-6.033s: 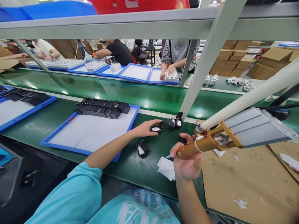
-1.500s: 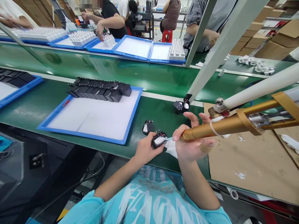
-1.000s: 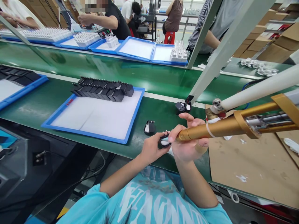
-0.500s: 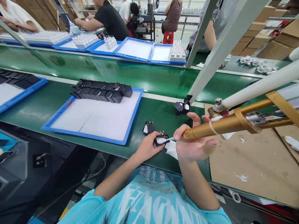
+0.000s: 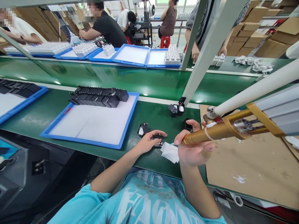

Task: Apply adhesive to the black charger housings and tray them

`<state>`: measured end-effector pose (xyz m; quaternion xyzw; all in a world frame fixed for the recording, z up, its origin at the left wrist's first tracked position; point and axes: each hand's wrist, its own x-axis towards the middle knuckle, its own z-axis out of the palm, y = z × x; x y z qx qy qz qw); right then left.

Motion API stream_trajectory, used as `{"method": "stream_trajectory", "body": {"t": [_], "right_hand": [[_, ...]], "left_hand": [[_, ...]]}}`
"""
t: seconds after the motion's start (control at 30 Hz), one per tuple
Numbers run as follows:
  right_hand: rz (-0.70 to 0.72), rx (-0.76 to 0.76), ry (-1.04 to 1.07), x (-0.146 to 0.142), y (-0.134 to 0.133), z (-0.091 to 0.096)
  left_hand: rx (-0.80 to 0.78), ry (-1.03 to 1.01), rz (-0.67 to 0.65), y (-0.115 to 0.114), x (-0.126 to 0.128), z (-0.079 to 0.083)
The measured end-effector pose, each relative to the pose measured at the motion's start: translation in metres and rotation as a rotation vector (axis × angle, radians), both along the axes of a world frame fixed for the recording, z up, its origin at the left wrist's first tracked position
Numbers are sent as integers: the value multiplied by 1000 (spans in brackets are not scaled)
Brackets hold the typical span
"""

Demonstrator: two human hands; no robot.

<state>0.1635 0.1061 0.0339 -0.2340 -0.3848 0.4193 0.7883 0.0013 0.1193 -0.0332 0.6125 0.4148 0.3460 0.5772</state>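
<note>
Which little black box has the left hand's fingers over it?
The black box nearest the white paper, under the left hand. The other loose boxes don't have those fingers over them.

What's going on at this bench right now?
The person's left hand is around a small black unit, fingers spread; how firmly it grips is unclear. The right hand holds a gold tool, its teal tip near some white paper. Another unit sits just beyond the left hand, and a blue-rimmed tray bears rows of black units.
</note>
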Motion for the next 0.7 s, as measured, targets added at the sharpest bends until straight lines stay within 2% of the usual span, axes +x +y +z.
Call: {"method": "stream_trajectory", "body": {"t": [0.1, 0.2, 0.27, 0.37, 0.5, 0.7], "right_hand": [[-4, -3, -11, 2, 1, 0], [3, 5, -2, 3, 1, 1], [23, 7, 10, 4, 1, 1], [47, 9, 26, 5, 0, 0], [70, 28, 51, 5, 0, 0], [65, 23, 45, 5, 1, 0]], "left_hand": [[191, 157, 14, -2, -2, -1], [473, 383, 38, -7, -6, 6], [574, 484, 10, -10, -9, 11], [639, 579, -43, -15, -13, 18], [677, 697, -18, -21, -14, 22], [646, 580, 81, -26, -3, 17]]}}
